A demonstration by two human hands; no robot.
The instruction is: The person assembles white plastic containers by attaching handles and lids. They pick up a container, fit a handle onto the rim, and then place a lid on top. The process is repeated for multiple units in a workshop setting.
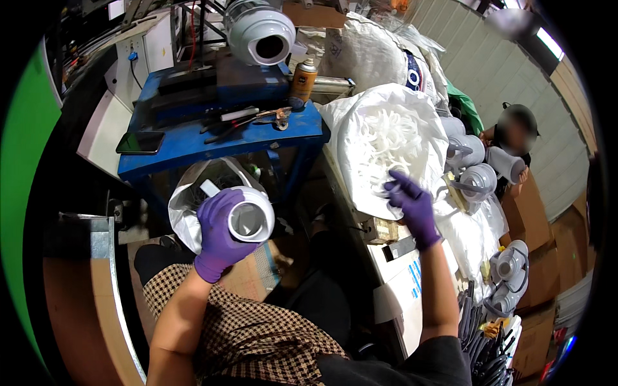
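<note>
A workshop is shown by the blue worktop (193, 158) at upper left, where hand tools (239, 114) and a spray can (304, 81) are set out. Pale rings (393, 132) are heaped in a white sack (344, 122) right of centre, and grey housings (477, 183) and cardboard boxes (532, 215) are crowded along the right.

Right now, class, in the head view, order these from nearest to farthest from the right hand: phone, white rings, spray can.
1. White rings: in the white bag, just beyond the right hand.
2. Spray can: to the left, by the blue table.
3. Phone: farthest left, on the table's left side.
</note>
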